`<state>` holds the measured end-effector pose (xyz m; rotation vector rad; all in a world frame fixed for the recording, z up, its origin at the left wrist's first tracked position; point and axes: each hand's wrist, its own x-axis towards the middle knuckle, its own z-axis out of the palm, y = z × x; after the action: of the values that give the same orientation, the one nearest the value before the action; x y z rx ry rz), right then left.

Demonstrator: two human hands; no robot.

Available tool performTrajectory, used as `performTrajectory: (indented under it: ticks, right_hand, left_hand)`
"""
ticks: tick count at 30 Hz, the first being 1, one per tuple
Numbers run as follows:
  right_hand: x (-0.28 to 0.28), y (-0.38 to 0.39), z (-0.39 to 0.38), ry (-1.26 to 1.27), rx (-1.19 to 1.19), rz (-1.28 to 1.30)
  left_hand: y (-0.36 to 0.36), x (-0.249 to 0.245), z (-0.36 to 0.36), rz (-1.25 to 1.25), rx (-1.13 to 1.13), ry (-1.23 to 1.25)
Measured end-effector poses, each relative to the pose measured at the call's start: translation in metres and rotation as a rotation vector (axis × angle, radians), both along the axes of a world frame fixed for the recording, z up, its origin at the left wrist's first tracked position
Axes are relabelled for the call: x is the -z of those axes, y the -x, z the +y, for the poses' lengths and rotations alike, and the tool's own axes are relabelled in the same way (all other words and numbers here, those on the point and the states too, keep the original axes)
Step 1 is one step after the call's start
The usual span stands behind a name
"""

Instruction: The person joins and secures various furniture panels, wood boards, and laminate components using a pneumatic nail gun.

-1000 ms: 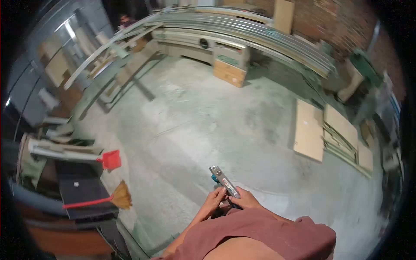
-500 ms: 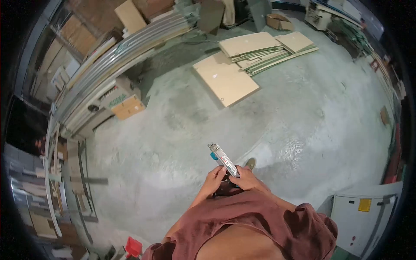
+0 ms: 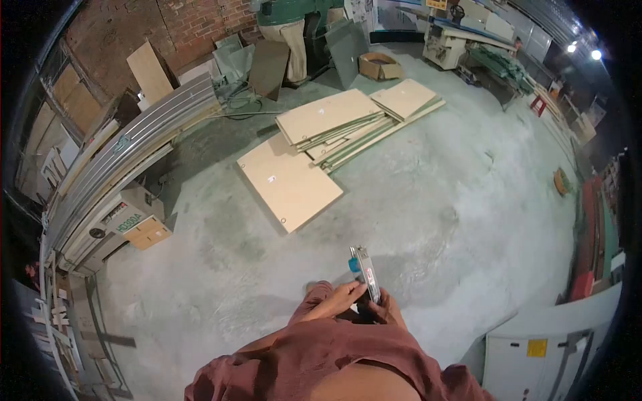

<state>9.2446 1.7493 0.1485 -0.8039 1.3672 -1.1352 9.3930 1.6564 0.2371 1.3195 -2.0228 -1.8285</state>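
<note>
In front of my waist I hold what looks like a nail gun (image 3: 367, 271), with a long silver metal bar, a red mark on its side and a blue part near its far end. My left hand (image 3: 346, 295) is closed against its left side, thumb by the bar. At its near end, my right hand (image 3: 388, 311) grips the right side. The underside of the tool and several fingers are hidden. Its far end points forward over the concrete floor (image 3: 414, 234).
Pale wooden panels (image 3: 291, 184) lie stacked on the floor ahead. On the left stands a machine with a long ribbed metal top (image 3: 150, 120). A cardboard box (image 3: 380, 67) sits farther back. A light grey cabinet (image 3: 528, 364) stands at near right, and a red-handled item (image 3: 582, 286) beyond it.
My view has tilted up and turned right, so the panels appear lower and farther left. The tool points more straight ahead. One leg now shows stepping forward at left.
</note>
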Motion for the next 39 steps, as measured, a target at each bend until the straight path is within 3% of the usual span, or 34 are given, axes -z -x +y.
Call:
performTrajectory:
  ticks: [1, 3, 4, 7, 8, 9, 11, 12, 13, 15, 16, 19, 20, 24, 26, 30, 33, 35, 37, 39]
  right_hand:
    - [-0.007, 0.010, -0.012, 0.004, -0.006, 0.010]
    - [-0.008, 0.031, -0.042, -0.052, 0.043, 0.021]
    - [0.013, 0.046, -0.058, -0.045, 0.032, 0.133]
    - [0.019, 0.080, -0.124, -0.057, 0.116, 0.022]
    - [0.025, 0.092, -0.148, 0.003, 0.134, 0.014]
    - [0.025, 0.102, -0.168, 0.007, 0.131, 0.023]
    - [0.014, 0.131, -0.226, -0.007, 0.096, 0.114]
    - [0.004, 0.143, -0.249, -0.114, 0.083, 0.116]
    - [-0.003, 0.151, -0.269, -0.123, 0.058, 0.122]
    - [-0.010, 0.164, -0.319, 0.000, 0.106, 0.039]
    - [-0.011, 0.159, -0.340, 0.010, 0.230, 0.025]
    - [-0.015, 0.174, -0.388, -0.051, 0.079, 0.101]
    - [-0.019, 0.169, -0.402, 0.064, 0.079, -0.068]
    - [-0.023, 0.169, -0.438, -0.043, -0.115, 0.040]
    - [0.011, 0.178, -0.455, 0.083, -0.166, 0.172]
    - [0.006, 0.186, -0.485, 0.004, -0.373, 0.267]
    - [-0.003, 0.182, -0.511, 0.006, -0.310, 0.092]
    - [-0.034, 0.187, -0.525, -0.028, -0.407, 0.433]
    - [-0.031, 0.204, -0.532, -0.145, -0.361, 0.413]
    - [-0.001, 0.230, -0.538, 0.146, -0.276, 0.265]
  left_hand:
    - [0.013, 0.030, -0.011, 0.010, -0.006, 0.004]
    - [0.045, 0.104, -0.045, 0.394, -0.031, -0.101]
    - [0.050, 0.031, -0.072, 0.139, 0.070, 0.015]
    - [0.092, 0.039, -0.145, 0.067, 0.120, 0.015]
    - [0.108, 0.065, -0.169, 0.241, 0.068, -0.050]
    - [0.118, 0.086, -0.190, 0.250, 0.067, -0.045]
    - [0.141, 0.062, -0.248, 0.173, 0.074, -0.023]
    - [0.157, 0.084, -0.269, 0.253, 0.036, -0.144]
    - [0.165, 0.075, -0.290, 0.259, 0.011, -0.152]
    - [0.178, 0.059, -0.341, 0.200, 0.157, -0.051]
    - [0.185, 0.070, -0.356, 0.241, 0.112, -0.037]
    - [0.186, 0.064, -0.398, 0.260, 0.073, 0.021]
    - [0.183, 0.060, -0.407, 0.297, 0.039, 0.031]
    - [0.157, 0.033, -0.424, 0.249, -0.072, -0.027]
    - [0.156, 0.056, -0.428, 0.273, -0.134, 0.003]
    - [0.163, 0.084, -0.433, 0.352, -0.323, 0.059]
    - [0.164, 0.063, -0.453, 0.307, -0.393, 0.043]
    - [0.177, 0.065, -0.458, 0.317, -0.399, 0.088]
    - [0.187, 0.046, -0.473, 0.277, -0.384, -0.110]
    - [0.211, 0.057, -0.489, 0.273, -0.292, -0.208]
